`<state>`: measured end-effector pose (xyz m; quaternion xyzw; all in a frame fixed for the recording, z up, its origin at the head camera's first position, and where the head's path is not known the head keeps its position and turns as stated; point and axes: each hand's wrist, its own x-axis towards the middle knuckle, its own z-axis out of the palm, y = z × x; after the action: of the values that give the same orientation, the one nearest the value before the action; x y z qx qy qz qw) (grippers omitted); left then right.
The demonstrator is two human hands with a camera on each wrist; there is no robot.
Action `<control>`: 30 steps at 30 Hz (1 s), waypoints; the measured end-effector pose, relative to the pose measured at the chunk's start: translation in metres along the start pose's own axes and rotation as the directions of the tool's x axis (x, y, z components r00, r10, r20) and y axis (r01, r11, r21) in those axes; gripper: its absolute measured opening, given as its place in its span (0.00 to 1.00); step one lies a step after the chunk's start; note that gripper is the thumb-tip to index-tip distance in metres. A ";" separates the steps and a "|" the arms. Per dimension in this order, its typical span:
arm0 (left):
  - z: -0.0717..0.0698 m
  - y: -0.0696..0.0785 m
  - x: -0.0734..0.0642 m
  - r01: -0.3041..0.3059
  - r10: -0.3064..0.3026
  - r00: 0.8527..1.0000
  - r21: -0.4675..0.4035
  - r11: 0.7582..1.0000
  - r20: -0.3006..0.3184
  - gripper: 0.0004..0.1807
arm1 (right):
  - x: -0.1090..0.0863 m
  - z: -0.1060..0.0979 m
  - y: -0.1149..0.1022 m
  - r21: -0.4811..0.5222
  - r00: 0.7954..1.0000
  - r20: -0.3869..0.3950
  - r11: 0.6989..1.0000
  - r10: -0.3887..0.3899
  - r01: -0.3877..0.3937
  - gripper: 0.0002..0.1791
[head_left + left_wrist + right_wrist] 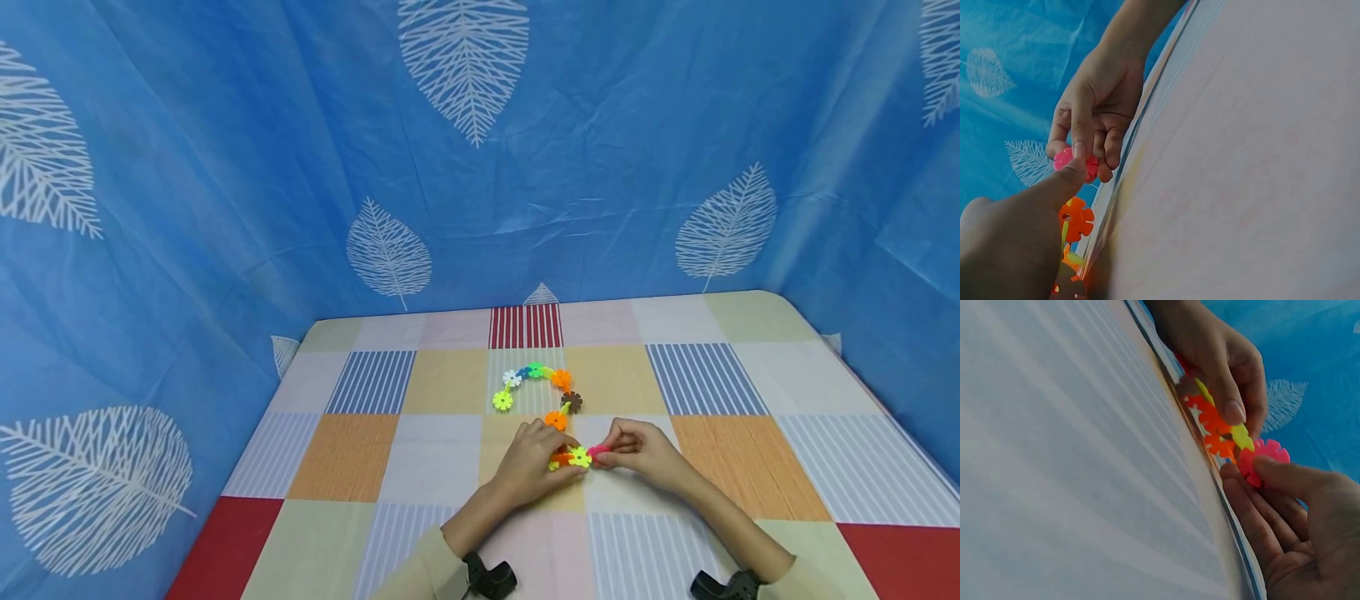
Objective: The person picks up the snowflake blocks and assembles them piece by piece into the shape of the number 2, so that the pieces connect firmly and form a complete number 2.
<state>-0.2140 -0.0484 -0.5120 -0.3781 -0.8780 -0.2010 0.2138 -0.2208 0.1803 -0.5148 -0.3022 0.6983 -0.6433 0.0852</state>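
A curved chain of notched, flower-shaped plastic discs in several colours lies on the cloth, with a green disc [536, 370] along its far arc and a lime one [502, 401] at its left end. At the chain's near end my left hand [531, 458] pinches a yellow disc [580, 457]; orange discs [1215, 425] sit beside it. From the other side, my right hand [647, 452] holds a pink disc [1272, 453] between thumb and fingers. In the right wrist view the pink disc touches the yellow one's edge; whether their notches interlock I cannot tell.
A patchwork-patterned cloth [442, 454] covers the table. Blue sheeting [585, 167] printed with white leaves hangs behind and at both sides. Each wrist wears a black camera mount, such as the left one [491, 577].
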 end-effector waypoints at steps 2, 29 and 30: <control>0.000 0.001 0.000 -0.006 0.006 1.000 0.008 1.000 0.004 0.17 | -0.001 0.004 0.000 -0.048 0.999 -0.037 0.999 -0.003 0.001 0.06; -0.035 -0.018 -0.044 0.142 -0.143 0.989 -0.044 0.989 -0.036 0.35 | 0.079 -0.017 -0.004 -0.256 0.961 -0.073 0.927 0.266 -0.276 0.31; -0.037 -0.020 -0.047 0.171 -0.173 0.985 -0.057 0.984 -0.029 0.35 | 0.083 -0.014 -0.002 -0.291 0.964 -0.103 0.919 0.245 -0.265 0.32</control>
<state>-0.1914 -0.1072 -0.5099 -0.3031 -0.8978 -0.2488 0.2003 -0.2942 0.1484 -0.4884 -0.1971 0.8241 -0.5219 0.0984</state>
